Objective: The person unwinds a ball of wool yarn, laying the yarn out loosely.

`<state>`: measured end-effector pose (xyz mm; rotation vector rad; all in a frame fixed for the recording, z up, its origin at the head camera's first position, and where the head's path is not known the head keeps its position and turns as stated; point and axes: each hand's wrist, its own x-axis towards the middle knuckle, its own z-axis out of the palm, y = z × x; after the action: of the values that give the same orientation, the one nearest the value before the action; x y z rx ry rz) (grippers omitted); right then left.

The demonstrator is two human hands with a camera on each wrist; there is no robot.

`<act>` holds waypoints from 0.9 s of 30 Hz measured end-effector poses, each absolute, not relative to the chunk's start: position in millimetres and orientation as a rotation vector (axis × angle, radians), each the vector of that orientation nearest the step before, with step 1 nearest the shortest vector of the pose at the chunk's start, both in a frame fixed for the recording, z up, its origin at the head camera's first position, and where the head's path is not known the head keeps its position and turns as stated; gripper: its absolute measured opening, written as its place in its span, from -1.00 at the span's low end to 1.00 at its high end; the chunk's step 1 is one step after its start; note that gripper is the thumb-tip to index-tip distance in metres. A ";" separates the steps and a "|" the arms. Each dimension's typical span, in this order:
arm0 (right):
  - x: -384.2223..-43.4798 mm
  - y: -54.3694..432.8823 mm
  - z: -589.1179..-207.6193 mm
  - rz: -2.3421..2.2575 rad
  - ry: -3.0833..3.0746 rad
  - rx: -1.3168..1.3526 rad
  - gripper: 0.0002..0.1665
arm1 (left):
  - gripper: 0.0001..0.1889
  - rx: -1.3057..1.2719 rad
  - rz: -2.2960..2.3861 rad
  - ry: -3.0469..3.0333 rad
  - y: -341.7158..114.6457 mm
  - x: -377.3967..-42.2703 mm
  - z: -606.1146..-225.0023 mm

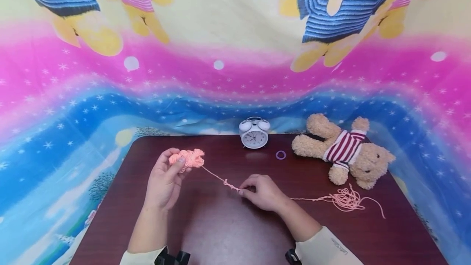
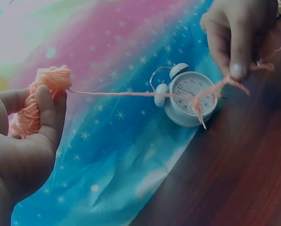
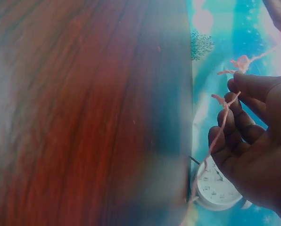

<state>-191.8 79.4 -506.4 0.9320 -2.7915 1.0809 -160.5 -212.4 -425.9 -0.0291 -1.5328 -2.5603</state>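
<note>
My left hand (image 1: 164, 185) grips a wound bundle of peach yarn (image 1: 189, 159), the thumb laid across its front. From the bundle a single strand (image 2: 117, 93) stretches over to my right hand (image 1: 265, 193), which pinches it between thumb and forefinger. Knotted bits with short loose ends (image 2: 199, 104) show on the strand beside the pinch. Past the right hand the yarn runs on along the table to a loose tangle (image 1: 347, 199) at the right. In the right wrist view, the strand trails down in front of the curled lower fingers (image 3: 230, 127).
A white twin-bell alarm clock (image 1: 254, 133) stands at the back of the dark wooden table (image 1: 220, 232). Right of it lies a purple ring (image 1: 281, 155). A teddy bear (image 1: 344, 148) in a striped shirt lies on its side at the right, just behind the yarn tangle.
</note>
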 end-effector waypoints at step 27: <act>-173.7 107.9 -500.0 1.129 -2.748 0.940 -0.97 | -0.37 0.140 -2.494 -1.738 -209.3 -156.9 -470.7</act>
<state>-173.7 107.9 -500.0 0.9397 -2.7476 1.1291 -156.9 -209.3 -470.7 0.1396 -1.7382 -2.4938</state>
